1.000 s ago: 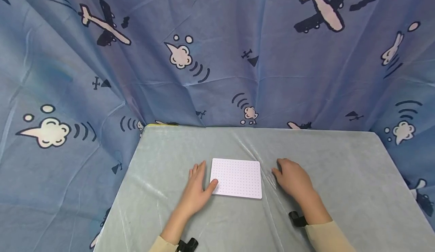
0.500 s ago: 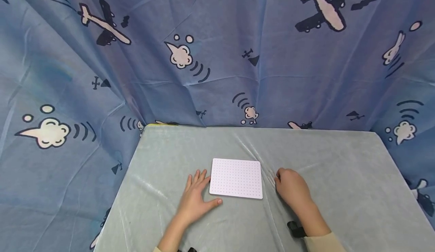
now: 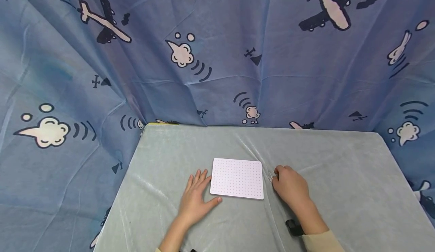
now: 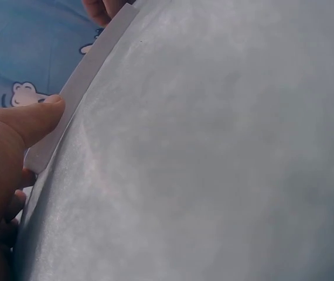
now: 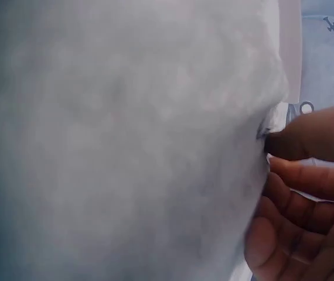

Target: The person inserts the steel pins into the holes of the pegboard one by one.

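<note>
A white rectangular board (image 3: 236,178) with rows of small dots lies flat on the grey tablecloth. My left hand (image 3: 197,203) rests at its lower left corner, fingers spread along the left edge and thumb by the near edge. In the left wrist view the thumb (image 4: 47,117) overlaps the side of the board (image 4: 91,70). To the right of the board, my right hand (image 3: 291,187) has its fingers curled and pinches a small silvery thing (image 3: 270,177) at the fingertips. Most of that thing is hidden by the fingers, and I cannot tell its kind.
Grey cloth with creases covers the table (image 3: 340,161). A blue curtain (image 3: 217,56) printed with planes and clouds hangs behind the table and along its sides. A black wrist camera (image 3: 294,228) sits on the right wrist.
The left hand has drawn back toward me, its thumb leaving the board's top for the near edge. The right hand has moved slightly nearer me and closed its fingers on the silvery thing.
</note>
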Tool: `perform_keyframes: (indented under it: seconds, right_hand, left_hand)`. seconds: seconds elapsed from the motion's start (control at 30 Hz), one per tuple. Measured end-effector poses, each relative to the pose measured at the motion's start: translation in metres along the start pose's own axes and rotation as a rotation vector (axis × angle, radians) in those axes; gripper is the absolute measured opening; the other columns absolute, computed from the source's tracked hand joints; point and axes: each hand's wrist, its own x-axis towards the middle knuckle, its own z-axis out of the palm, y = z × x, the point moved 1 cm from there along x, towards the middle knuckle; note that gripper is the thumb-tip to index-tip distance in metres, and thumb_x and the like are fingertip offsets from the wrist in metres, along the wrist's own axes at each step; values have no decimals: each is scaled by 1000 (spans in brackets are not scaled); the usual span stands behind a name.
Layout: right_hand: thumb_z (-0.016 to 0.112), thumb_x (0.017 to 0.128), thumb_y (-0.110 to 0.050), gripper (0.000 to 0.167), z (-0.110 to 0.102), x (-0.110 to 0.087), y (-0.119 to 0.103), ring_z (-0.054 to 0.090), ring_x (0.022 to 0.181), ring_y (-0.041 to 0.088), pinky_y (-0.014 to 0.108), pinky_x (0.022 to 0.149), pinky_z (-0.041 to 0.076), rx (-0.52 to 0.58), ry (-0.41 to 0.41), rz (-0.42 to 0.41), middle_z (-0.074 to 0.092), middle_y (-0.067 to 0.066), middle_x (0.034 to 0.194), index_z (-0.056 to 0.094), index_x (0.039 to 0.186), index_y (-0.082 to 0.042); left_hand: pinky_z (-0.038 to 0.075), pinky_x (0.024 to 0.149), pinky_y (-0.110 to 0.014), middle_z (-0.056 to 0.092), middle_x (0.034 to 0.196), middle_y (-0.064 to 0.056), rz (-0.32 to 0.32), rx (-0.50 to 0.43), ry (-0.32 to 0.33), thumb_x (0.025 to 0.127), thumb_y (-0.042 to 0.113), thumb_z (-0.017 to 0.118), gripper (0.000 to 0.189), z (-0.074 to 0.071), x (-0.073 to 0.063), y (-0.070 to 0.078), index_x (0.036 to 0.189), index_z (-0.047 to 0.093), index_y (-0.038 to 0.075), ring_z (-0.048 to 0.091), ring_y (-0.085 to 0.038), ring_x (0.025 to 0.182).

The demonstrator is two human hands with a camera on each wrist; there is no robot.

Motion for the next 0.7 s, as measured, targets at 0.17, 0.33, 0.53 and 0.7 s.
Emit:
perform_keyframes:
  seconds: [0.17,0.33,0.53,0.7]
  right_hand:
    - [68,98,-10,14,-7,2,-2,64,69,29,48,55,55,30,-32,76,67,12,81,70,91,1]
    - [61,97,-9,23,-14,2,-2,50,59,21,35,48,38,69,-101,120,55,5,67,59,74,-9]
    - [61,95,-9,17,-14,1,0,54,62,22,34,51,41,98,-77,99,59,4,71,61,78,-9]
    - [62,95,-10,12,-11,0,7,55,64,23,36,54,43,125,-30,78,60,3,73,63,83,-9]
  left_hand:
    - [13,138,-48,45,171,-9,16,5,5,87,62,85,86,1,0,0,152,64,10,30,-31,164]
    - [14,138,-49,45,171,-10,23,0,10,87,63,84,86,2,0,1,153,64,11,30,-31,164]
    - [13,138,-47,47,170,-8,16,15,24,90,60,83,82,4,-1,0,152,65,10,31,-30,164]
    - [14,138,-46,50,168,-5,22,30,45,92,57,83,78,4,0,-2,151,66,10,32,-28,163]
